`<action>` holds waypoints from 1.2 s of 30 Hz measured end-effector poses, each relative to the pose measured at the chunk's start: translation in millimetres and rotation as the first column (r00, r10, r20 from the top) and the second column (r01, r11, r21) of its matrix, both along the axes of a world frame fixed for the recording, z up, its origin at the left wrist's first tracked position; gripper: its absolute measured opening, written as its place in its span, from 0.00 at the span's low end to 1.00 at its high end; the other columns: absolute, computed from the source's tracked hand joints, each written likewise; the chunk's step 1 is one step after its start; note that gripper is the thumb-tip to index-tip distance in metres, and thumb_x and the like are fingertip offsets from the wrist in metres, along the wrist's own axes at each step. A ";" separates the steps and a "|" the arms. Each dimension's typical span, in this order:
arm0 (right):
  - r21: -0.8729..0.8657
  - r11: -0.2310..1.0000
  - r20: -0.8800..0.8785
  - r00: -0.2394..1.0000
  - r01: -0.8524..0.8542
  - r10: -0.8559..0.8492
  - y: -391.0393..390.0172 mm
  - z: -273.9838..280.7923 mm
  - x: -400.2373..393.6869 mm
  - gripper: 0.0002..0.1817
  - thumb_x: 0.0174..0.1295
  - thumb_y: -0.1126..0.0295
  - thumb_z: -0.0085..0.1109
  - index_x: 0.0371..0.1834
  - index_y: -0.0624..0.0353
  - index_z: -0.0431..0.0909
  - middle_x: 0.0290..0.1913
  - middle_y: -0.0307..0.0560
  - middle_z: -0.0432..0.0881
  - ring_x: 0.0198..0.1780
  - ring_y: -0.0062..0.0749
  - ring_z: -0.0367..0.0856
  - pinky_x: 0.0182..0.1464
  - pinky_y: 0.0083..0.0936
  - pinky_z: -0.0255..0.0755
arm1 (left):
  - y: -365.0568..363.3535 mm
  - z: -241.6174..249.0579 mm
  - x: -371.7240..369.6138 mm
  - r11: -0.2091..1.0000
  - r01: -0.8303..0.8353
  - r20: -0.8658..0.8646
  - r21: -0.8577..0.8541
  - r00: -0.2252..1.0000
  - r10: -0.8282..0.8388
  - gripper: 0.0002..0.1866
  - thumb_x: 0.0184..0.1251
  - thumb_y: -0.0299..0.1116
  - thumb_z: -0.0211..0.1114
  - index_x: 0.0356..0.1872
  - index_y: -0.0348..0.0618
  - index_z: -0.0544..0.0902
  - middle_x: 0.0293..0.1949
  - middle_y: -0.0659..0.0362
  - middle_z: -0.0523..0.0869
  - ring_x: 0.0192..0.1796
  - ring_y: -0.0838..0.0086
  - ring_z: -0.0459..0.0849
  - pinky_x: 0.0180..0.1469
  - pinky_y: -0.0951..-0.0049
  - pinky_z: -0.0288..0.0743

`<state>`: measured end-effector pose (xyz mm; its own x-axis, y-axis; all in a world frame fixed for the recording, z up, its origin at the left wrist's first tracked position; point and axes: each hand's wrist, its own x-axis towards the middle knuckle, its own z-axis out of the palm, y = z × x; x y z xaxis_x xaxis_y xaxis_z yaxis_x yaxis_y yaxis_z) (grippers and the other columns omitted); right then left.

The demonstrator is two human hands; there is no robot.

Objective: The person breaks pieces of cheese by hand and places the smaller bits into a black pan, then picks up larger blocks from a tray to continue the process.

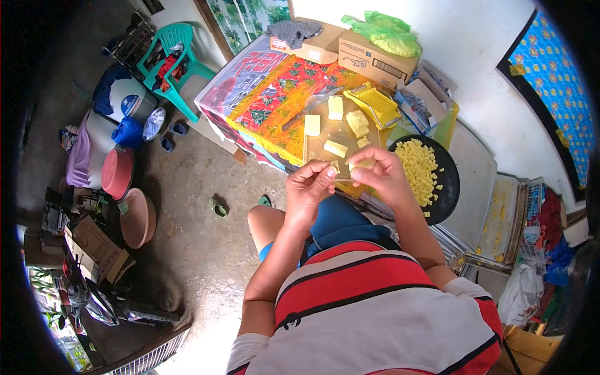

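My left hand point(310, 187) is closed in a pinch at the near edge of the cutting board point(320, 139), with a small yellowish piece at its fingertips. Just to the right, my right hand point(382, 177) has curled fingers around a pale yellow piece, partly hidden. On the board lie several pale yellow blocks point(312, 125). A knife point(306, 114) rests along the board's far left side. Beyond the board is a yellow slotted tray point(374, 105). A round black pan point(451, 195) at the right holds many small yellow cubes point(417, 167).
Cardboard boxes point(378, 60) and a green plastic bag point(386, 34) stand at the table's back. The patterned tablecloth point(262, 106) extends left. Metal trays point(465, 169) lie right of the pan. A green chair point(199, 65) stands beyond the table's left side.
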<state>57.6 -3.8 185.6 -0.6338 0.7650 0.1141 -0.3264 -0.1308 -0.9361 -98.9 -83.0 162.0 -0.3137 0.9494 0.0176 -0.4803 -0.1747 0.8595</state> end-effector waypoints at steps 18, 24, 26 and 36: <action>0.123 0.992 0.237 0.969 0.036 -0.064 -4.0 -0.3 -1.3 0.07 0.60 0.74 0.63 0.39 0.65 0.78 0.31 0.37 0.80 0.27 0.13 0.76 0.29 0.11 0.69 | 1.1 0.5 -0.4 0.998 0.013 -0.156 0.057 0.988 -0.004 0.05 0.62 0.27 0.67 0.36 0.37 0.84 0.30 0.64 0.80 0.27 0.85 0.74 0.28 0.85 0.69; 0.079 0.997 0.203 0.979 0.017 -0.032 -6.2 -2.8 -0.9 0.10 0.60 0.71 0.64 0.40 0.64 0.78 0.30 0.36 0.80 0.26 0.13 0.77 0.28 0.11 0.71 | 0.3 2.7 2.6 0.999 -0.019 -0.160 0.034 0.987 0.025 0.06 0.60 0.24 0.68 0.38 0.36 0.85 0.34 0.59 0.83 0.30 0.80 0.78 0.32 0.81 0.72; 0.068 0.998 0.184 0.983 0.002 -0.015 -5.5 -6.8 -0.7 0.10 0.59 0.70 0.65 0.40 0.63 0.78 0.29 0.35 0.80 0.26 0.12 0.76 0.27 0.11 0.70 | -0.1 3.3 3.7 0.998 -0.028 -0.190 0.056 0.981 0.038 0.06 0.59 0.23 0.68 0.38 0.36 0.85 0.36 0.58 0.83 0.31 0.80 0.78 0.32 0.81 0.72; 0.108 0.992 0.219 0.975 -0.068 0.043 -5.2 -9.1 4.9 0.08 0.61 0.69 0.64 0.37 0.61 0.77 0.23 0.31 0.77 0.22 0.07 0.71 0.24 0.08 0.62 | -2.7 3.6 -0.6 0.994 0.093 -0.164 0.064 0.983 -0.081 0.08 0.61 0.22 0.66 0.41 0.36 0.84 0.37 0.57 0.83 0.33 0.79 0.80 0.34 0.79 0.75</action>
<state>62.5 -9.0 176.5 -0.6940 0.7179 0.0542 -0.1102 -0.0315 -0.9934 -99.6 -85.7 165.7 -0.2173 0.9674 0.1299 -0.3527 -0.2019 0.9137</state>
